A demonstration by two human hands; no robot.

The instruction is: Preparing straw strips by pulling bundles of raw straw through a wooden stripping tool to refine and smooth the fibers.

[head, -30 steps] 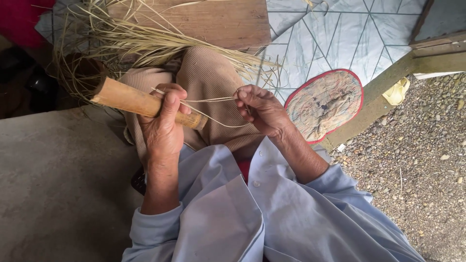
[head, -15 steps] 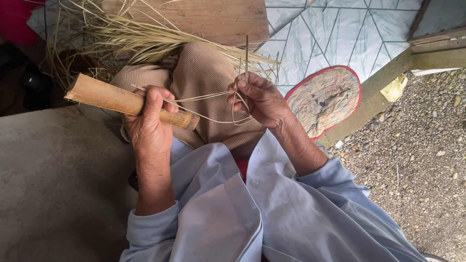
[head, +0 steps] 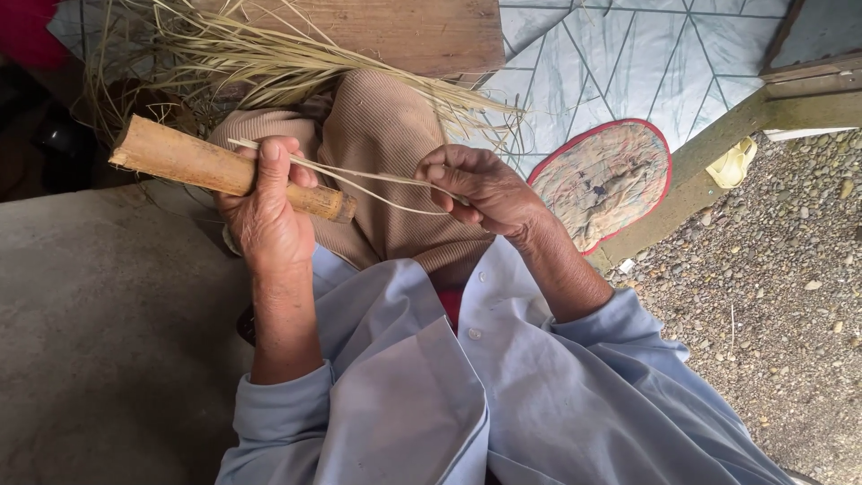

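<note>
Fingers of the left hand (head: 265, 211) wrap tightly round a short bamboo tube (head: 224, 169), thumb pressed along its top; the tube lies tilted, its cut end up and to the left, its narrower end pointing toward the other hand. That clenched hold looks meant to keep the tube steady as an anchor for the thin pale fibre strands (head: 359, 176), which run from under the thumb across the gap. The right hand (head: 480, 189) is curled shut on the far ends of those strands, pinching them between thumb and bent fingers, so the fibres hang in a shallow loop between the two hands, just above the lap. Both forearms come out of light blue sleeves (head: 503, 395). Beneath the hands a tan ribbed cloth (head: 377, 135) covers the knees, and beyond it a loose bundle of dry straw (head: 269, 63) lies near a wooden board (head: 422, 31). To the right, a round woven mat with a red rim (head: 606, 180) rests on the patterned floor beside gravel (head: 781, 296)
</note>
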